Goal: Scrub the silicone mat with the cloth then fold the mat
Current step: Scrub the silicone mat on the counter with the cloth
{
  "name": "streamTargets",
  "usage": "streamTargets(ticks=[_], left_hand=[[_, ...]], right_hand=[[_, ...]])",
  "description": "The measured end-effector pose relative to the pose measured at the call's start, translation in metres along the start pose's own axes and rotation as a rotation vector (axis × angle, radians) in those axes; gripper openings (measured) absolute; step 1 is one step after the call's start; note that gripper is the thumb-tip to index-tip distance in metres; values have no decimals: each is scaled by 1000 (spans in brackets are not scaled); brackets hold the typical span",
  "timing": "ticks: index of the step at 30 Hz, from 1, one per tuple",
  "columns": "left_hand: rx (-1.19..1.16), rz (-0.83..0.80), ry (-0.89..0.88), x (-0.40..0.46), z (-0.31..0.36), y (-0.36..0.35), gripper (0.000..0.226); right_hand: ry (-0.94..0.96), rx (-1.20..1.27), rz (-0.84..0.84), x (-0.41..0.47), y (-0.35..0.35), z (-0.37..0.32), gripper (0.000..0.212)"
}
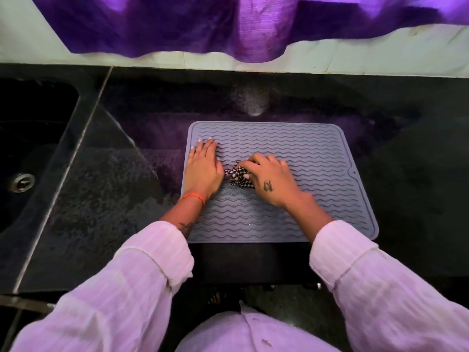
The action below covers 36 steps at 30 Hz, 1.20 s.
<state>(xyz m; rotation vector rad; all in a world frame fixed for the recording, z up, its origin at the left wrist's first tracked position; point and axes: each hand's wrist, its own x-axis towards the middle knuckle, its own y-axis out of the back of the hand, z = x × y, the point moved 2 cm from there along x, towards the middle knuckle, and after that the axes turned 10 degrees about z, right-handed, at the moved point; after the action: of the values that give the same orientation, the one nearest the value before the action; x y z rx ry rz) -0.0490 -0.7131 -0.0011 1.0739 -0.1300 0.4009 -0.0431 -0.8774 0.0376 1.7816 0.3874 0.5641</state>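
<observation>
A grey silicone mat [317, 158] with wavy ridges lies flat on the black counter. My left hand [203, 168] presses flat on the mat's left side, fingers straight. Near the mat's middle, my right hand [271, 180] grips a bunched black-and-white checked cloth [238, 175] against the ridges. Most of the cloth is hidden under that hand.
A dark sink [33, 138] with a metal drain [22, 182] sits at the left. A purple curtain [203, 24] hangs over the white wall behind the black counter [418, 174]. The counter's front edge runs just below the mat.
</observation>
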Motion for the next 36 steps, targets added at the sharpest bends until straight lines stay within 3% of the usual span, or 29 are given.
streamTargets(ticks=[3,8,10,13,16,18,22,25,29,32,36], left_hand=[[2,12,-1,0,0,0,50],[13,15,-2,0,1,0,50],[17,17,-2,0,1,0,50],[22,14,0,0,1,0,50],[27,9,-14,0,1,-1,50],[25,14,-17,1,1,0,49],[28,14,-18,1,1,0,50],[28,13,-15,1,1,0,50],[26,15,-19,0,2,0,50],[21,15,-21,0,2,1,50],[16,10,-21,0,1,1,50]], right_hand=[[-33,13,-37,-6,12,17,35],[-467,665,262,-30,42,54,29],[-539,771,288,-32,44,56,29],[-375,605,222,-30,28,37,30],[-75,3,142,-39,-9,17,40],[-17,-134,146,-42,-17,17,42],[-7,-3,94,-31,-11,26,39],[26,90,145,-40,-6,16,36],[80,-27,182,-73,-18,-2,38],[71,51,146,-61,-9,1,40],[173,43,218,-85,-2,0,34]])
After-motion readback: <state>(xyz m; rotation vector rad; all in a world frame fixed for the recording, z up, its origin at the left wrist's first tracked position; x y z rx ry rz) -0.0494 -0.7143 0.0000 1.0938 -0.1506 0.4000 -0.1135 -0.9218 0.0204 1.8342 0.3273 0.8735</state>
